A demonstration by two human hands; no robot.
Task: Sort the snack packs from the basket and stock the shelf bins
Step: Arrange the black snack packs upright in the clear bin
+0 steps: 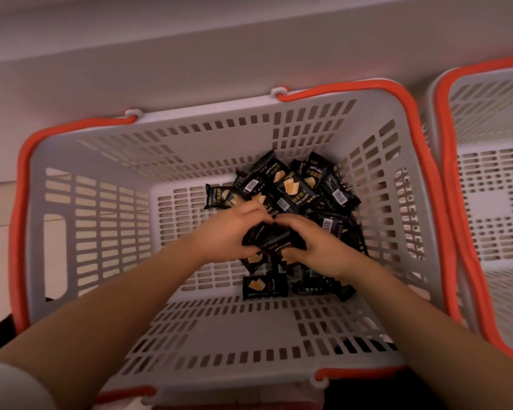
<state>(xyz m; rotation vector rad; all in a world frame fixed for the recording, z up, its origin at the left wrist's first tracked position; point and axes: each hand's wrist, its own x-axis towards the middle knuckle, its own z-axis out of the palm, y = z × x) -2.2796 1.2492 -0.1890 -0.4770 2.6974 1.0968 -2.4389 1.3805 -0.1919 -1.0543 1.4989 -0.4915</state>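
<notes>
A grey slotted basket (95, 220) with orange handles fills the view. Several black snack packs (293, 187) with gold print lie heaped in its far right part, and one lies apart near the front (264, 287). Both my hands reach down into the basket. My left hand (228, 232) and my right hand (317, 247) curl round a small bunch of black packs (274, 239) held between them, just above the heap.
A second grey basket (492, 202) with orange handles stands close on the right; I see nothing inside it. A pale wall or shelf face (190, 54) runs behind both baskets. Light floor shows at the far left.
</notes>
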